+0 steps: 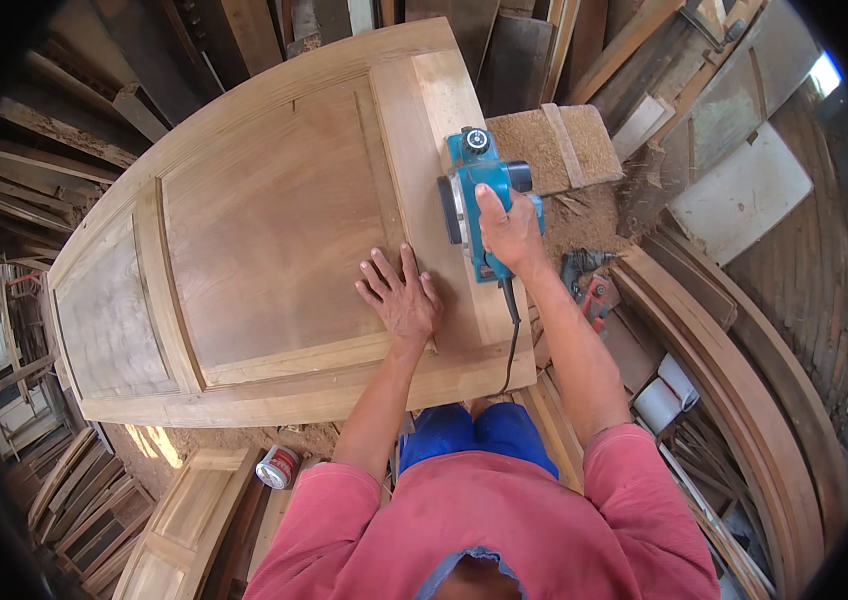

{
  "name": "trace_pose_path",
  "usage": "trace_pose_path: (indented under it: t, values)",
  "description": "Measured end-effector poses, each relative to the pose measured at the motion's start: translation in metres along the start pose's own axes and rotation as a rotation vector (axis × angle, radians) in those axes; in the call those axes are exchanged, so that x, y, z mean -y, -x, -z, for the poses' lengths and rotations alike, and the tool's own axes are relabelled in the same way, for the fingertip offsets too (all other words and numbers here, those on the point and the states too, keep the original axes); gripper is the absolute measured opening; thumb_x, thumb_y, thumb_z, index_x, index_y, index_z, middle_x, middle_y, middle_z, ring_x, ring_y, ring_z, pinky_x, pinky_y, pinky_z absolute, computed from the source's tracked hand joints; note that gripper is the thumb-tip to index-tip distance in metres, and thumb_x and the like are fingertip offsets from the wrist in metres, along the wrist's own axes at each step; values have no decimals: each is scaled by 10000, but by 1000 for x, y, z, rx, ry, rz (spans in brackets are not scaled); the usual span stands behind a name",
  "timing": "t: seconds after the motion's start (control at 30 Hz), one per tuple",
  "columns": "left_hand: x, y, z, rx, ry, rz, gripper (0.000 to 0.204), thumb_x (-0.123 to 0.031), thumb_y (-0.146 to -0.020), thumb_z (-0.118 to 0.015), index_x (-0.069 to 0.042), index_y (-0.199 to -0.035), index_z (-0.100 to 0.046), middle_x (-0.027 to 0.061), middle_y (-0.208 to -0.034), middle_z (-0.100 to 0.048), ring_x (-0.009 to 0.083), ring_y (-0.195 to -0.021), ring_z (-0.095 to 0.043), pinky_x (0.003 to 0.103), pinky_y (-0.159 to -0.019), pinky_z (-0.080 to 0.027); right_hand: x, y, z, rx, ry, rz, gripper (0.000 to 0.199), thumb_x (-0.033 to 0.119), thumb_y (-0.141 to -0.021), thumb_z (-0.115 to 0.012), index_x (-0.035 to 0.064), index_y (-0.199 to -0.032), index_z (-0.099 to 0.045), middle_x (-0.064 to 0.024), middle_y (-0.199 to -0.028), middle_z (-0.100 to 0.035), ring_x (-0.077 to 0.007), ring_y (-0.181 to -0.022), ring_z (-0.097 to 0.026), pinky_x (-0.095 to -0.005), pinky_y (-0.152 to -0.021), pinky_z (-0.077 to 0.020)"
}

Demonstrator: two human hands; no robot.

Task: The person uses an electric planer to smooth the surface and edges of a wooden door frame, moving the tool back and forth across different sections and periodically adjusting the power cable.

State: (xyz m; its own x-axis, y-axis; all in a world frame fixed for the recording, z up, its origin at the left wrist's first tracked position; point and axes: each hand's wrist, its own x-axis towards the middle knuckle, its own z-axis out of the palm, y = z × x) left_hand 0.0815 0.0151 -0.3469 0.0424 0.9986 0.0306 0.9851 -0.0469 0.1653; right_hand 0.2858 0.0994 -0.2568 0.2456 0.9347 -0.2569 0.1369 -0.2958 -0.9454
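Note:
A pale wooden panel door (274,230) lies flat before me, with recessed darker panels inside its frame. My right hand (512,232) is wrapped round the handle of a teal electric planer (474,185), which rests on the door's right end rail. Its black cord (514,335) runs down from the tool's near end over the door's front edge. My left hand (404,305) lies flat on the door with the fingers spread, near the inner edge of that right rail, and holds nothing. The planer's underside is hidden.
Beyond the right end sits a brownish block (554,150) with a strip across it. Power tools (592,285) lie among shavings at the right, beside long boards (744,400). A can (278,467) stands below the door's front edge, near another panelled door (184,525). Timber leans along the back.

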Motion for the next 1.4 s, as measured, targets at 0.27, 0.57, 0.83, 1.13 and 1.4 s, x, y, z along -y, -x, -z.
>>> trace_pose_path:
  t: [0.27, 0.57, 0.83, 1.13, 1.4]
  values:
    - [-2, -4, 9, 97, 48, 29, 661, -342, -1000, -498, -123, -1613, -377, 324, -1687, -125, 560, -1536, -85, 714, -1200, -43, 51, -148, -26, -5, -108, -90, 514, 511, -984, -641, 36, -795, -581, -37, -618, -542, -143, -480, -530, -328, -447, -438]
    - [-1, -5, 9, 166, 47, 28, 669, -382, -1010, -451, -110, -1615, -362, 338, -1680, -108, 556, -1537, -58, 716, -1198, -24, 85, -299, -32, -15, -97, -43, 507, 510, -985, -640, 42, -796, -594, -43, -663, -569, -156, -507, -551, -343, -466, -461]
    - [-1, -3, 9, 157, 45, 29, 671, -384, -1012, -440, -117, -1621, -349, 345, -1669, -143, 562, -1531, -95, 705, -1206, -33, 72, -283, -25, 34, -127, -57, 500, 526, -966, -671, 41, -862, -606, -27, -686, -578, -133, -539, -545, -317, -496, -466]
    - [-6, -3, 4, 101, 19, 35, 658, -379, -1015, -418, -135, -1622, -347, 332, -1674, -158, 554, -1538, -100, 703, -1208, -48, 11, -49, 28, 126, -118, -112, 451, 483, -999, -634, 48, -883, -618, -6, -653, -567, -105, -532, -530, -301, -482, -438]
    - [-2, -6, -3, 154, -50, 64, 680, -372, -1025, -414, -160, -1655, -270, 319, -1696, -100, 540, -1558, -43, 674, -1226, -17, -43, 241, 80, 88, 17, -194, 483, 445, -984, -624, -31, -1058, -658, -162, -816, -667, -258, -768, -645, -410, -731, -511]
